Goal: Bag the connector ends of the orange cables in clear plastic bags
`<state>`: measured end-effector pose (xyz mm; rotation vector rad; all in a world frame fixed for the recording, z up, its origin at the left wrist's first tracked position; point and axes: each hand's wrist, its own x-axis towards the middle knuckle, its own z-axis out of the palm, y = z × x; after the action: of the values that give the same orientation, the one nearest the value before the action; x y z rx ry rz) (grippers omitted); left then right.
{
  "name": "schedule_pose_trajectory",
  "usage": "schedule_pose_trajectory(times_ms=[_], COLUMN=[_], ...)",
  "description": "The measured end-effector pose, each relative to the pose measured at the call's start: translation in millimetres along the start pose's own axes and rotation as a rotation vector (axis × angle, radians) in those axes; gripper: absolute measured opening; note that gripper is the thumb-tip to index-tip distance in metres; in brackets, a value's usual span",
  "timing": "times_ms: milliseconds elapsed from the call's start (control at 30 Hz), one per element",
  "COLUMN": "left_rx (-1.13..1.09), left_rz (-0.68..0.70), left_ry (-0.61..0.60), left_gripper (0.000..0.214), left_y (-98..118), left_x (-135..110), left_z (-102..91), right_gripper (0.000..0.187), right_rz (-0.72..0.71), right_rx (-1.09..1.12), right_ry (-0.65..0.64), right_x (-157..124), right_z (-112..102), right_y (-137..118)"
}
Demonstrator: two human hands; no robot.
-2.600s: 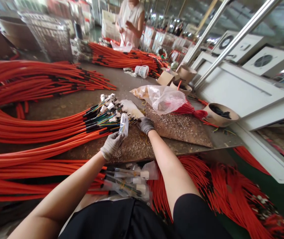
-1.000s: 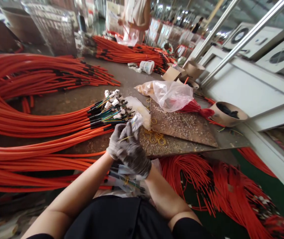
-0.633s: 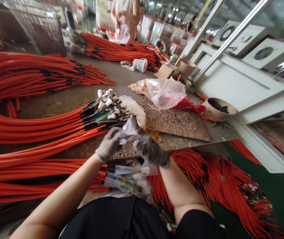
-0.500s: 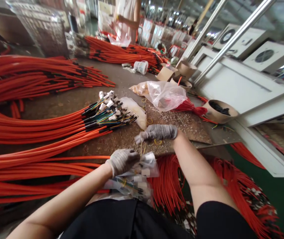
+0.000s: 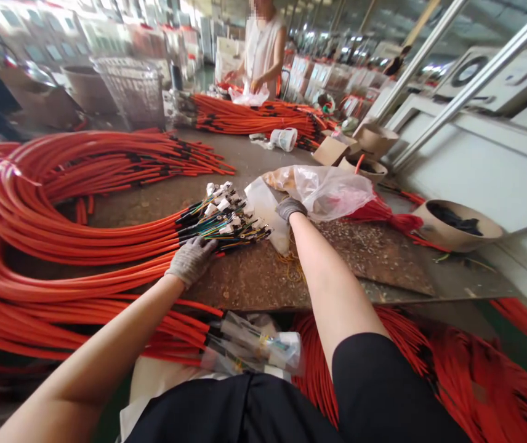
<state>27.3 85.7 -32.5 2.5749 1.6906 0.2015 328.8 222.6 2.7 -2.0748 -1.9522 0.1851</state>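
My left hand (image 5: 193, 259), in a grey knit glove, lies on the orange cables (image 5: 129, 243) just behind their black sleeves, fingers stretched over them and apart. Past it, the cable ends fan out into thin coloured wires with white connectors (image 5: 220, 206). My right hand (image 5: 290, 208), gloved too, is at the flat clear plastic bags (image 5: 268, 212), its fingers curled over their edge and partly hidden. Yellow rubber bands (image 5: 291, 267) lie below that wrist. Close to my body, a bagged cable end (image 5: 263, 344) with white connectors hangs at the table's front edge.
Behind the bags lies a larger plastic bag (image 5: 332, 191) over red wires. A round tub (image 5: 460, 224) with black pieces stands on the right. More orange cables (image 5: 263, 117) lie across the table, where another person (image 5: 263, 55) stands. Red wire bundles (image 5: 411, 344) hang below the front edge.
My hands have parted from the bagged cable end, which now has a yellow band around it. The left went up and left onto the cables, the right forward to the plastic bags.
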Motion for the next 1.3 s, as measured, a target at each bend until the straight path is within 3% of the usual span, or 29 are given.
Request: schedule_pose_trajectory(times_ms=[100, 267, 333, 433, 467, 567, 733, 867, 967, 1033, 1100, 1167, 1233, 1300], left_rx=[0.071, -0.153, -0.371, -0.821, -0.895, -1.081, -1.336, -1.258, -1.082, -0.967, -0.867, -0.773, -0.718, -0.734], left_rz=[0.112, 0.003, 0.023, -0.001, -0.013, -0.024, 0.128, 0.246, 0.295, 0.278, 0.248, 0.22, 0.207, 0.253], left_ry=[-0.05, -0.008, -0.153, -0.473, -0.497, -0.416, -0.237, -0.056, 0.088, 0.153, 0.159, 0.122, 0.091, 0.103], left_gripper=[0.036, 0.032, 0.03, 0.026, 0.028, 0.034, 0.047, 0.055, 0.038, 0.028, 0.028, 0.031, 0.033, 0.03], left_y=[1, 15, 32, 71, 84, 104, 96, 99, 103, 106, 108, 109, 108, 106], left_x=[0, -2, 12, 39, 46, 52, 28, 9, -2, -8, -12, -14, -14, -15], left_z=[-3.1, -39.1, -46.8, -39.6, -34.5, -21.0, -13.0, -15.6, -17.7, -16.5, -13.6, -10.9, -10.3, -11.9], right_gripper=[0.035, 0.032, 0.029, 0.016, 0.014, 0.015, 0.031, 0.034, 0.027, 0.041, 0.066, 0.07, 0.054, 0.038], right_rz=[0.056, 0.114, 0.127, 0.293, 0.364, 0.456, 0.414, 0.336, 0.15, 0.058, 0.066, 0.186, 0.336, 0.389], right_rx=[-0.013, 0.0, 0.091, 0.564, 0.729, 0.977, 1.239, 1.204, 1.167, 1.269, 1.531, 1.828, 1.988, 2.04], right_ry=[0.01, 0.093, 0.192, 0.375, 0.406, 0.386, 0.296, 0.319, 0.168, 0.008, -0.096, -0.043, 0.135, 0.286], right_x=[-16, -75, -96, -118, -125, -151, -206, -240, -259, -265, -264, -257, -249, -243], right_z=[-16, -30, -30, -23, -19, -8, 6, -1, -13, -18, -17, -11, -3, 1], right_y=[6, 18, 23, 26, 27, 28, 15, -15, -36, -47, -56, -61, -60, -52])
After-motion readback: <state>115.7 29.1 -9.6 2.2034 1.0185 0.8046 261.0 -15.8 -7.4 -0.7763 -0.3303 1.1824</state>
